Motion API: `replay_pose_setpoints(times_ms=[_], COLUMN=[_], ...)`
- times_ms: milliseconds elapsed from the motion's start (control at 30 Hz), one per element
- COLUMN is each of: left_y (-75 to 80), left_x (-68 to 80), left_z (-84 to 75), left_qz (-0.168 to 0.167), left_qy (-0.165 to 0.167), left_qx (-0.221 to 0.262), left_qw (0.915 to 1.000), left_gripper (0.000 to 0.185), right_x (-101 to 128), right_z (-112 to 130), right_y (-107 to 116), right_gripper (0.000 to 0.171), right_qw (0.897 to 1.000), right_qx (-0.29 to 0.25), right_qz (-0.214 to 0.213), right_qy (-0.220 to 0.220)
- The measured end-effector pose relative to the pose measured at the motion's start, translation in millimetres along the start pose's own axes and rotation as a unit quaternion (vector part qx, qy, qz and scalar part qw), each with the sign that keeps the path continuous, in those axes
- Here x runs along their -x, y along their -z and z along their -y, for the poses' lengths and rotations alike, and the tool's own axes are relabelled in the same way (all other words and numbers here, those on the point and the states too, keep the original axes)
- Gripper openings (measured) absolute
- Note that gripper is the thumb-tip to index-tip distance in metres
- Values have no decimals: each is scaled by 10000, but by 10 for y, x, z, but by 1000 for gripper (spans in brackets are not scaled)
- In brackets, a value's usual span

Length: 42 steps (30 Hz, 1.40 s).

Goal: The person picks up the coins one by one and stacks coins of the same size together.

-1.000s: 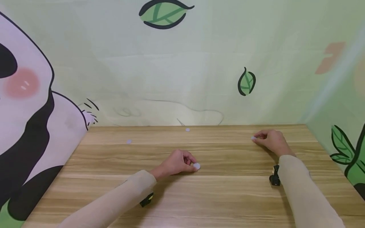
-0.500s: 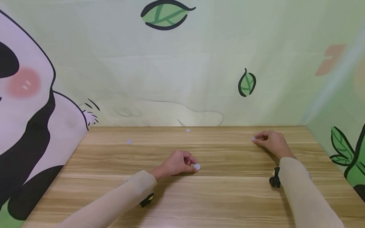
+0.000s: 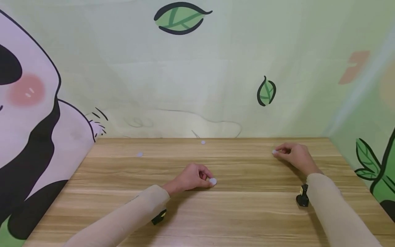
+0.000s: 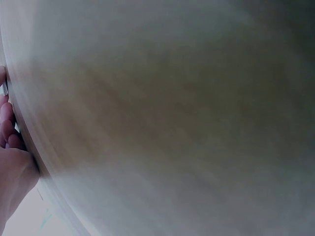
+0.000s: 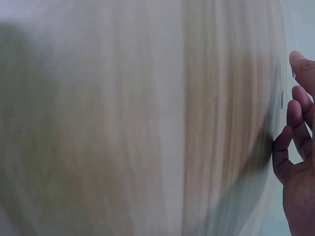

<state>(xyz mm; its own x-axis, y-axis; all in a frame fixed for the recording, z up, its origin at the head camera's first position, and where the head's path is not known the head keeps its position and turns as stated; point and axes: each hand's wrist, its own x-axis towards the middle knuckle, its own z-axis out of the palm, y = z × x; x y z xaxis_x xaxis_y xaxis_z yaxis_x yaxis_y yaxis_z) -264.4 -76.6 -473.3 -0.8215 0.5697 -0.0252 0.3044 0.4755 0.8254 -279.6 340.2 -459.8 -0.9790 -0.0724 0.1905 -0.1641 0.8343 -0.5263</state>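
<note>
Table point(image 3: 247, 212) of light wood is under both my hands, and four small white discs lie on it. My left hand point(image 3: 192, 177) rests on the wood near the middle, fingers curled, and it pinches one disc point(image 3: 212, 181) at its right fingertips, the disc touching the table. My right hand point(image 3: 295, 156) is far to the right, well apart from the left one, also with curled fingers, and it pinches a second disc point(image 3: 274, 151) at its left fingertips, low on the wood. A third disc point(image 3: 202, 142) lies alone at the far edge, near the wall, and a fourth disc point(image 3: 140, 154) lies alone on the far left part. Both are well apart from my hands. Each of my arms has a beige sleeve point(image 3: 129, 219) and a small black camera point(image 3: 302, 199) sits by the right wrist. The wrist views are blurred; I see only wood and the edge of my fingers point(image 5: 298, 142) there. Behind the table hangs a green cloth with leaves point(image 3: 182, 18) and a panda point(image 3: 27, 113) at the left.
</note>
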Motion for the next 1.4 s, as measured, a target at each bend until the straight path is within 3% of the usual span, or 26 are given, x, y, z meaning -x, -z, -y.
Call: replay_pose_setpoints(times_ms=[433, 767, 1000, 1400], left_y=[11, 7, 14, 11], left_x=[29, 7, 5, 8], left_z=[-1, 15, 1, 17], left_qz=[69, 5, 16, 58], left_qy=[-21, -51, -106, -108], left_qx=[119, -36, 136, 134], left_qw=[9999, 10000, 9998, 9998], left_gripper=[16, 15, 16, 15], right_x=[53, 72, 54, 86], right_z=[-40, -39, -33, 92], right_y=[-56, -51, -49, -97], right_gripper=[37, 38, 34, 36], right_qw=[9999, 9995, 9991, 9992], right_qx=[-21, -265, -206, -228], right_qz=[71, -126, -301, -146], right_qy=[81, 93, 208, 282])
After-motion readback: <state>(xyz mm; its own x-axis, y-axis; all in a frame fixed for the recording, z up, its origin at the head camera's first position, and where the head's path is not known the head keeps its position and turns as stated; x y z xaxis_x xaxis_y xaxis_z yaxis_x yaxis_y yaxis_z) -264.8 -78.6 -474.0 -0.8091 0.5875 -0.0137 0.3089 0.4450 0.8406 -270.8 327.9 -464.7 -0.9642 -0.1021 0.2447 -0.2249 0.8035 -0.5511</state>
